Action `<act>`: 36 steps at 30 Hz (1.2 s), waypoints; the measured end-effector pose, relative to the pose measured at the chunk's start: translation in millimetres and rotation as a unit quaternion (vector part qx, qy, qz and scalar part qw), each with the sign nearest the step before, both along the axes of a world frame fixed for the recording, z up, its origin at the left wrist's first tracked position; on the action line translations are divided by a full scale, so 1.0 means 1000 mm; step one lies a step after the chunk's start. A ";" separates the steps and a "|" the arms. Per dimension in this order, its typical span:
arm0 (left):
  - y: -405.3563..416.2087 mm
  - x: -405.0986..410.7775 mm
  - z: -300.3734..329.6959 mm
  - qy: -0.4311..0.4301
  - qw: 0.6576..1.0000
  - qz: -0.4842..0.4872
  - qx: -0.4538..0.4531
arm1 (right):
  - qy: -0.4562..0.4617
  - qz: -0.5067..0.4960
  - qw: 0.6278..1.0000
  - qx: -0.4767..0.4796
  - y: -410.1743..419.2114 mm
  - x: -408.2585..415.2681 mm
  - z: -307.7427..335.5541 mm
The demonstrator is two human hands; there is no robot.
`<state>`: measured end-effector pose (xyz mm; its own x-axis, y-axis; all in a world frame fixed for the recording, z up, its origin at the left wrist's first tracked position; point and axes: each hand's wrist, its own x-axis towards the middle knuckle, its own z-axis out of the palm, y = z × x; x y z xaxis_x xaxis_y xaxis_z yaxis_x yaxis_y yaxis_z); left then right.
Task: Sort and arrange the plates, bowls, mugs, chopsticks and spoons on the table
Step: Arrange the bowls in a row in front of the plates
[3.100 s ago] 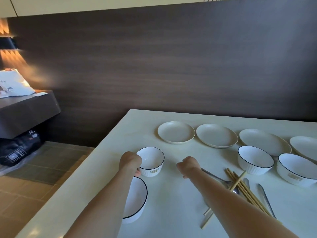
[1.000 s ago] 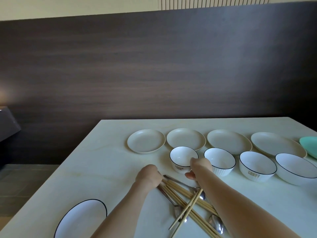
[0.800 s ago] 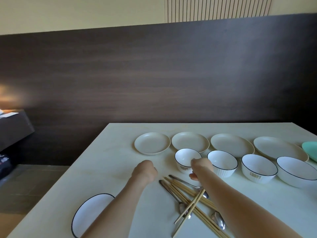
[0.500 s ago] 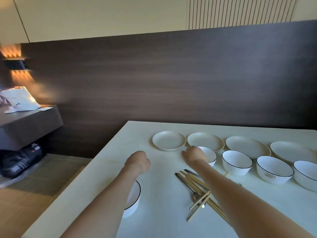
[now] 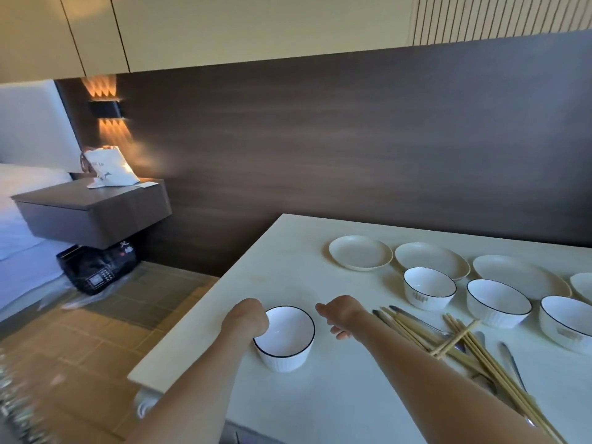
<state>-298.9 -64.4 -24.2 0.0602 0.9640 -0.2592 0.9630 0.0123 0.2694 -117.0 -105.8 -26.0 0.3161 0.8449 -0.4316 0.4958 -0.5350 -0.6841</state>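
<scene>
here, round ribbed white bowl [image 5: 285, 339]

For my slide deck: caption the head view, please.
Left hand grips white bowl; right hand hovers beside chopsticks.

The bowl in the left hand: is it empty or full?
Empty: the bowl shows a bare white inside; the left hand grips its rim.
</scene>
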 end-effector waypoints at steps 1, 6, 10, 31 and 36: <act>-0.001 -0.002 -0.001 -0.016 0.999 0.015 -0.027 | 0.010 0.005 1.000 -0.008 0.001 -0.003 -0.003; -0.002 0.003 0.002 -0.115 0.985 0.089 -0.097 | 0.037 0.017 0.999 -0.017 -0.004 -0.011 -0.007; 0.001 0.018 0.007 -0.260 0.946 0.153 -0.115 | 0.077 0.000 0.997 -0.005 -0.005 -0.004 -0.001; 0.033 0.162 0.019 -0.535 0.823 0.176 -0.068 | 0.146 -0.243 0.939 0.194 0.001 0.119 0.028; 0.034 0.186 0.006 -0.533 0.821 0.186 -0.081 | 0.101 -0.305 0.930 0.176 -0.004 0.153 0.015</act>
